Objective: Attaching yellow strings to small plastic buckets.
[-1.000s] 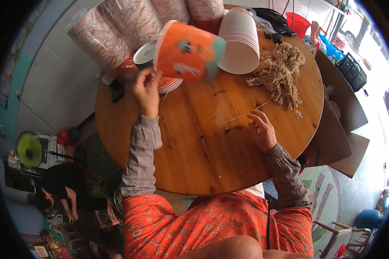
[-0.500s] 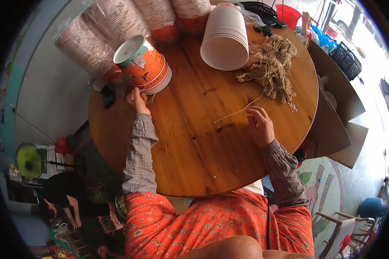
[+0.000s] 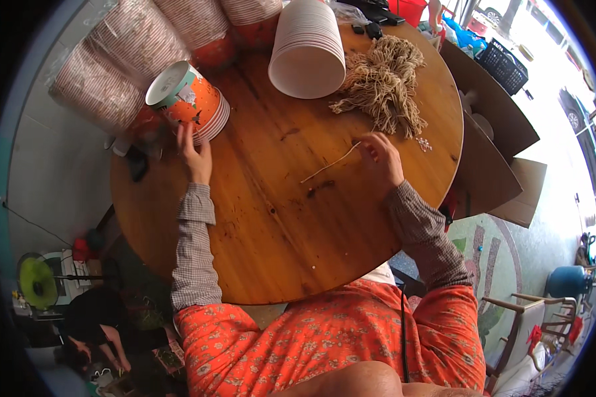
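Note:
A short stack of orange printed paper buckets [image 3: 197, 100] with white rims lies tilted on the round table, its green-white base end toward the upper left. My left hand [image 3: 197, 159] is at its lower side, fingers extended and apart, fingertips against or just beside the buckets. A thin beige string [image 3: 329, 166] lies slantwise on the wood. Its upper end meets the curled fingertips of my right hand [image 3: 384, 159], which appear to pinch it. Just beyond that hand sits a loose bundle of beige strings [image 3: 387, 83].
A tall stack of white buckets [image 3: 306, 56] lies behind the string bundle. Several plastic-wrapped bucket stacks [image 3: 99, 83] line the far left. An open cardboard box [image 3: 487, 162] stands beside the table [image 3: 265, 258] at right. Another person [image 3: 102, 324] bends at lower left.
My left hand has opened from its pinch on a cord at the orange buckets. My right hand has moved up to the string's upper end. The whole view has shifted slightly.

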Motion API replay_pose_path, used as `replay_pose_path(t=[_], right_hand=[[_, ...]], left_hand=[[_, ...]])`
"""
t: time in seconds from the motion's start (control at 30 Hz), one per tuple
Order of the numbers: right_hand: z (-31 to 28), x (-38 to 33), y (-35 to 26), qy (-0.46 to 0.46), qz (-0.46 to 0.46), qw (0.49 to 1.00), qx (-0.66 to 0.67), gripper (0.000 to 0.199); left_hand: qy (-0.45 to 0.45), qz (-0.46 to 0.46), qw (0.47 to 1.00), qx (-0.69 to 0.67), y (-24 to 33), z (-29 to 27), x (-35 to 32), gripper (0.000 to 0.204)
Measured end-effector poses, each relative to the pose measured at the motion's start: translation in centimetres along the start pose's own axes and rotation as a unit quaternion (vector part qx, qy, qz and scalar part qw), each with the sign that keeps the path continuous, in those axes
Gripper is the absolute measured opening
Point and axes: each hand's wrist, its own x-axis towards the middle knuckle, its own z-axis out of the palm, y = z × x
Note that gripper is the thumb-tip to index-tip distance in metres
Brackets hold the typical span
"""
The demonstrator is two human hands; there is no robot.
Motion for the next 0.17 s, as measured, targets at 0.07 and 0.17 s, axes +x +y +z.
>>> replay_pose_path(t=[0.07,0.17], right_hand=[[0.0,2.4,1.0,0.005,-0.01,1.0,0.007,0.015],[0.3,5.9,2.7,-0.026,-0.024,0.998,-0.056,0.017]], left_hand=[[-0.067,-0.043,0.996,-0.049,0.9,1.8,-2.8,0.044],[-0.136,-0.091,0.982,-0.094,3.5,3.5,-4.4,0.037]])
